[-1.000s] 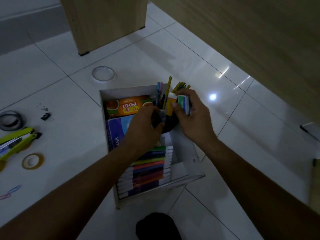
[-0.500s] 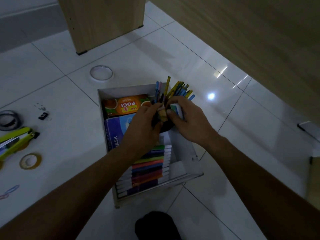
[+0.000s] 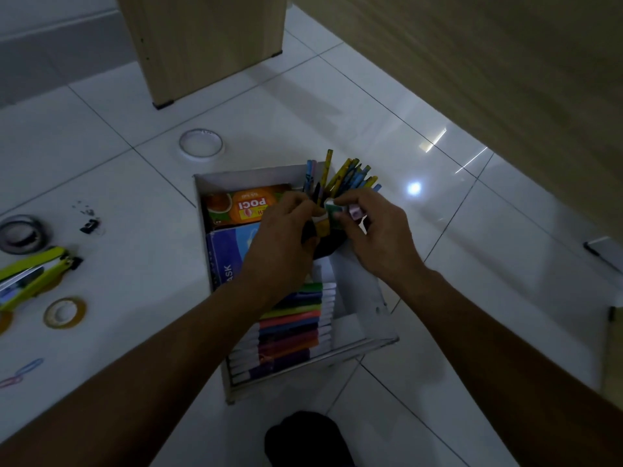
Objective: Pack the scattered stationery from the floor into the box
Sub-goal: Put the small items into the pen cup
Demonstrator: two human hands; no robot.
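Observation:
A white box (image 3: 369,298) lies open on the tiled floor. In it are an orange POCI carton (image 3: 242,205), a blue mask pack (image 3: 224,254), a row of colourful notebooks (image 3: 290,326) and a dark pencil cup (image 3: 325,246) full of pencils (image 3: 340,176). My left hand (image 3: 283,244) grips the cup and pinches a small yellow eraser (image 3: 322,225) at its rim. My right hand (image 3: 374,230) holds small erasers (image 3: 337,214), green-white and pink, just above the cup.
Left of the box on the floor lie a green stapler (image 3: 32,273), a yellow tape roll (image 3: 64,311), a dark tape roll (image 3: 20,234), a binder clip (image 3: 88,225), paper clips (image 3: 23,370) and a clear round lid (image 3: 201,144). Wooden furniture (image 3: 202,42) stands behind and right.
The pencils have fanned out to the right. My right hand has shifted slightly right over the cup and now shows a pink eraser beside the green one. My left hand stays on the cup.

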